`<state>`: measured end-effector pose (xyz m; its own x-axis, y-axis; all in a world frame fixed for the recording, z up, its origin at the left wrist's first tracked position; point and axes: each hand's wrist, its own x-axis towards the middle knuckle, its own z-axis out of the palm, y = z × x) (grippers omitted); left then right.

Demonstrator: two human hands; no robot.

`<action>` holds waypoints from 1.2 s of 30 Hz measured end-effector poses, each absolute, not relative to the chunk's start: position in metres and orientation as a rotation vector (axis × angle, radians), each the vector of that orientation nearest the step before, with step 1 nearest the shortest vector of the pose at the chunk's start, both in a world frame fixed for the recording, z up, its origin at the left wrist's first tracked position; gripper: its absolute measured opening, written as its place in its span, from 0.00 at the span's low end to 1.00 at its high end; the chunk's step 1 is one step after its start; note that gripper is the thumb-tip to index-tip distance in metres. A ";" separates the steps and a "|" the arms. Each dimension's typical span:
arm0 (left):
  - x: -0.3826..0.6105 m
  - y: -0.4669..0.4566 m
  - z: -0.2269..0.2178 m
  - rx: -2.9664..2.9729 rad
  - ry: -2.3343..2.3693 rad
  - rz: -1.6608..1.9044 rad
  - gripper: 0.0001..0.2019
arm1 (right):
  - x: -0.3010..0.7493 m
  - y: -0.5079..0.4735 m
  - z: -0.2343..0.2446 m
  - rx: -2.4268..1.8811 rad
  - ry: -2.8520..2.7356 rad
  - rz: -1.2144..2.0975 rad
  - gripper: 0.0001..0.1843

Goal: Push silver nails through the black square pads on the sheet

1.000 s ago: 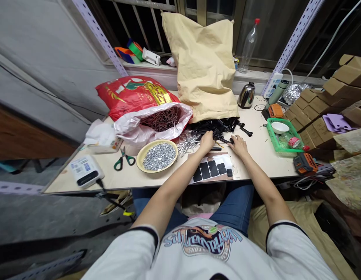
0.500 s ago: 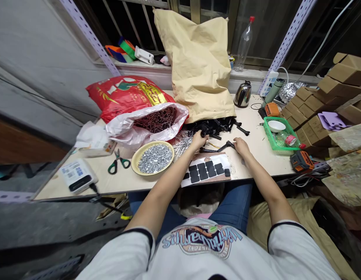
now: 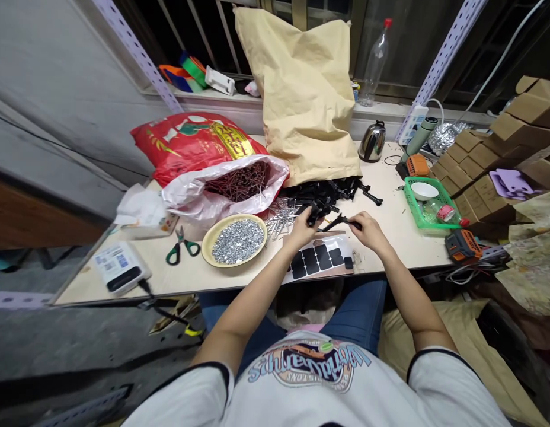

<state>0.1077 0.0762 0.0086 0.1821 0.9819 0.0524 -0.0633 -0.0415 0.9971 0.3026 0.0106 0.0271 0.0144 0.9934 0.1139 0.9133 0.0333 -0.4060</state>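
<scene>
My left hand (image 3: 300,228) is closed on a black plastic part (image 3: 315,212), lifted just above the table. My right hand (image 3: 366,228) pinches a second, longer black part (image 3: 339,222) and holds it toward the left hand's piece. Both hands hover over a sheet of black adhesive pads (image 3: 320,259) at the table's front edge. Behind them a pile of black parts (image 3: 331,192) spills from under a tan paper sack (image 3: 308,95). Loose metal pins (image 3: 278,217) lie left of my left hand.
A yellow dish of small silver pieces (image 3: 236,239), green-handled scissors (image 3: 179,246) and a white device (image 3: 119,267) lie on the left. A red bag with dark nails (image 3: 239,179) sits behind. A kettle (image 3: 371,142), green basket (image 3: 428,207), orange tool (image 3: 462,247) and cardboard boxes (image 3: 475,160) fill the right.
Both hands drew back from the black pile, each lifting a black part, and have come closer together above the pad sheet.
</scene>
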 end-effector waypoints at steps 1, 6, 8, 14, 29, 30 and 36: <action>0.111 0.073 0.009 1.332 1.011 1.121 0.09 | 0.295 0.014 0.033 -1.873 -1.958 0.309 0.09; 0.119 0.068 0.005 1.310 1.012 1.133 0.08 | 0.264 0.030 0.044 -1.776 -1.760 0.445 0.13; 0.117 0.069 0.003 1.277 1.004 1.158 0.08 | 0.257 0.033 0.042 -1.687 -1.696 0.532 0.16; 0.101 0.066 0.004 1.176 0.963 1.122 0.19 | 0.246 0.035 0.030 -1.540 -1.621 0.799 0.22; 0.070 0.048 -0.004 0.859 1.139 1.293 0.16 | 0.233 0.004 0.024 -1.752 -1.920 0.494 0.10; 0.070 0.047 -0.002 0.895 1.138 1.310 0.15 | 0.234 0.007 0.030 -1.633 -1.900 0.578 0.10; 0.080 0.040 -0.013 0.763 0.948 1.242 0.13 | 0.211 0.026 0.030 -1.289 -1.467 1.021 0.20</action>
<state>0.0801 0.0402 -0.0127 0.0579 0.9835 -0.1716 -0.4250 0.1799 0.8872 0.2107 0.0257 0.0296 -0.0470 0.9933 0.1053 0.2459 0.1137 -0.9626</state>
